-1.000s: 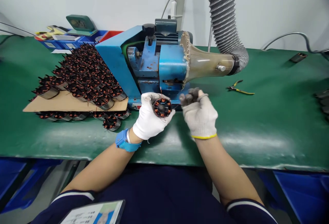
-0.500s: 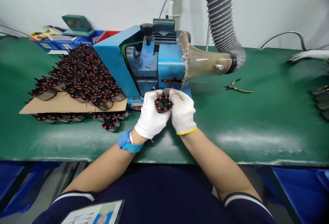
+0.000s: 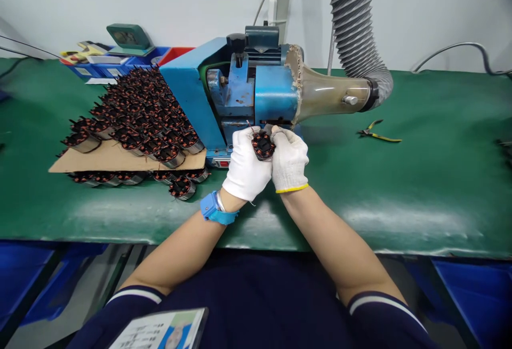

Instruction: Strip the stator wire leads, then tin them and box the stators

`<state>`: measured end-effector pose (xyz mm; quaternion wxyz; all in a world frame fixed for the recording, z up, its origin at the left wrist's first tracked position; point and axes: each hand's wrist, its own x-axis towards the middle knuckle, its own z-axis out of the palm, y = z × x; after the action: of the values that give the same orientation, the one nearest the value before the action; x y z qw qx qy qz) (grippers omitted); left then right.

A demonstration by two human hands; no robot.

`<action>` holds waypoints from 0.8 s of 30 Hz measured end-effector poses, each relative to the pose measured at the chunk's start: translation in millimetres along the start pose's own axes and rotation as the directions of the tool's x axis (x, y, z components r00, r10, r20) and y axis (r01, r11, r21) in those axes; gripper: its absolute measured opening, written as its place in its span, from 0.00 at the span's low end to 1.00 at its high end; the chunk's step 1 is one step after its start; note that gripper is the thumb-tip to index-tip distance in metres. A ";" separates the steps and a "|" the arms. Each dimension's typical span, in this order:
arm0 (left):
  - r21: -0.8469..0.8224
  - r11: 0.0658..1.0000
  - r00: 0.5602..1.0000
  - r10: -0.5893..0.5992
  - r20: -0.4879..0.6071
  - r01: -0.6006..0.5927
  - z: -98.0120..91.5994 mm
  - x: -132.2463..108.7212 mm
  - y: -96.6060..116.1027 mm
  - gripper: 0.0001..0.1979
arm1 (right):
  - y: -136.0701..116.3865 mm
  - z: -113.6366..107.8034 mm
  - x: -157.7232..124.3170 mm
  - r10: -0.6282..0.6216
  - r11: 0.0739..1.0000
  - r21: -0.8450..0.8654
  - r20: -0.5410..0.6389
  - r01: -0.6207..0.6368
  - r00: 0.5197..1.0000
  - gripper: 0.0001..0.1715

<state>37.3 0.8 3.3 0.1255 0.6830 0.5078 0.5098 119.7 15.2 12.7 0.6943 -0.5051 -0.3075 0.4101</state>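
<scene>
A motor stator (image 3: 263, 147) with a black core and copper windings sits in the fingers of my left hand (image 3: 248, 170), its wound face turned up toward me. My left hand wears a white glove. From the other side my right hand (image 3: 291, 159), in a white glove with a yellow cuff, closes its fingertips on the stator's upper right edge. Whether a wire is pinched there is too small to tell. A thin lead sticks up beside my left fingers. Both hands are right at the front of the blue machine (image 3: 276, 93), below its slot.
Many stators (image 3: 140, 114) stand packed at the left on a cardboard sheet (image 3: 100, 161), with more beneath it. A clear funnel (image 3: 328, 90) joins the machine to a grey hose (image 3: 356, 29). Cutting pliers (image 3: 378, 133) lie to the right. Blue and red bins (image 3: 160, 55) stand behind.
Both hands have moved slightly up toward the machine with the stator still held. The view has shifted a little left, and another person's gloved hand at the far right is out of sight.
</scene>
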 end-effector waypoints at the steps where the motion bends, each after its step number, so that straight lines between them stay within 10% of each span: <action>1: 0.000 1.000 1.000 0.001 -0.002 -0.001 0.6 0.4 0.4 0.24 | 0.5 0.3 1.0 0.003 1.000 0.007 -0.009 -0.003 1.000 0.09; 8: -0.043 0.996 0.997 0.081 -0.019 -0.081 -2.7 -6.3 -8.6 0.25 | -3.1 -11.1 -11.6 -0.064 0.998 -0.024 0.070 0.066 0.996 0.12; 15: -0.380 0.923 0.986 0.119 0.115 -0.067 -13.2 -32.6 -4.6 0.26 | -8.3 -68.9 -61.8 -0.213 0.963 -0.099 0.288 0.250 0.934 0.16; 19: -0.424 0.893 0.963 -0.035 0.267 0.150 -15.1 -32.9 11.6 0.29 | -6.6 -97.7 -67.7 -0.486 0.777 -0.216 0.393 0.592 0.781 0.32; 24: -0.521 0.766 0.825 -0.022 0.565 0.376 -21.9 -31.3 15.4 0.38 | -25.7 -104.4 -62.1 -0.615 0.382 -0.331 0.606 0.863 0.504 0.41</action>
<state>29.1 -39.5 5.9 0.5294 0.6568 0.3329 0.4213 184.7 -90.3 5.0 0.5286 -0.4062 -0.7452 0.0154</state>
